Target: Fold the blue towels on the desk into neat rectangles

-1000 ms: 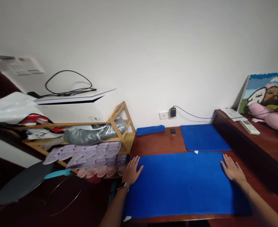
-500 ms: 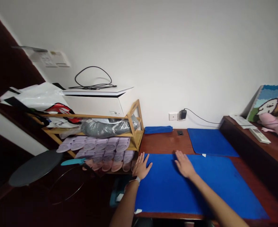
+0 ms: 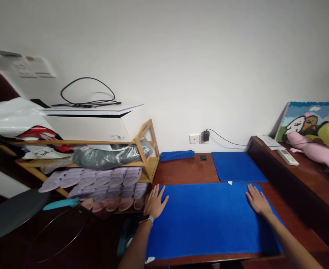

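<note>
A large blue cloth lies spread flat on the brown wooden table, with small white tags at its edges. My left hand rests at the cloth's far left corner, palm down with the fingers spread. At the far right corner my right hand lies flat on the cloth, its fingers stretched out. Neither hand holds anything. Behind the large cloth, a second blue cloth lies flat, and a rolled or folded blue cloth sits against the wall.
Left of the table stands a wooden rack with a white box and rows of purple slippers. A raised ledge on the right carries a remote control and a pink plush toy. A black plug sits in the wall socket.
My right hand has slid rightward across the large cloth, from its middle to its far right corner. My left hand stays at the left corner. The view has turned slightly right.
</note>
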Demonstrator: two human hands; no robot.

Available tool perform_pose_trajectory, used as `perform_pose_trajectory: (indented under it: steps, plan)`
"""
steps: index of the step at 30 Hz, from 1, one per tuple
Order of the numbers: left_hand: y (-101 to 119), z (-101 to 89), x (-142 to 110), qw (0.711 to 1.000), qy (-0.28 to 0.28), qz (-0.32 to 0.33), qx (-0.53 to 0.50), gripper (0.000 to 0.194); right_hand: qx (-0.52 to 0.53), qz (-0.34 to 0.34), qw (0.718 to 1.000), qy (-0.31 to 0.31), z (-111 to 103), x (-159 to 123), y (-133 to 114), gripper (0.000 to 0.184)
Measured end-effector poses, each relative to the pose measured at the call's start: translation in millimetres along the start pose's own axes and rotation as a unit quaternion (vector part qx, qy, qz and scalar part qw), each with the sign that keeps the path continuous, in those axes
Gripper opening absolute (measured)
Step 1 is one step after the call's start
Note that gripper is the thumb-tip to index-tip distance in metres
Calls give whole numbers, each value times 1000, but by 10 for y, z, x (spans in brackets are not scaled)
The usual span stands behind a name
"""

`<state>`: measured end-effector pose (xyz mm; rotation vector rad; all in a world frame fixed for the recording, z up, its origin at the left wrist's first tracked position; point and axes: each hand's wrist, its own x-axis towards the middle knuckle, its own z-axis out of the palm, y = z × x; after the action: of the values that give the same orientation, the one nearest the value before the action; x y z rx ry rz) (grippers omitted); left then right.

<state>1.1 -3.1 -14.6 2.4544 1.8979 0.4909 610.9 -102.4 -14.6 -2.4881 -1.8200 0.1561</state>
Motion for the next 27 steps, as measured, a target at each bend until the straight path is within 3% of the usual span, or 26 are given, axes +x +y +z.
perform_pose_trajectory:
  steps: [2, 5, 20, 24, 27]
  plan:
    - [-34, 33, 12, 1000, 6, 0, 4, 68, -2, 38, 999, 8, 24, 25, 405, 75]
    - [-74, 59, 32, 1000, 13, 7, 11, 67, 12, 40, 999, 19, 72, 32, 637, 76]
    - [-45, -89, 120, 996, -47, 7, 73, 70, 31, 48, 998, 11, -40, -14, 514, 75]
    - [14, -183, 139, 993, -66, 18, 91, 71, 33, 51, 998, 10, -94, -31, 475, 71]
    - [139, -295, 127, 993, -45, 33, 103, 68, 33, 57, 998, 3, -128, -32, 453, 70]
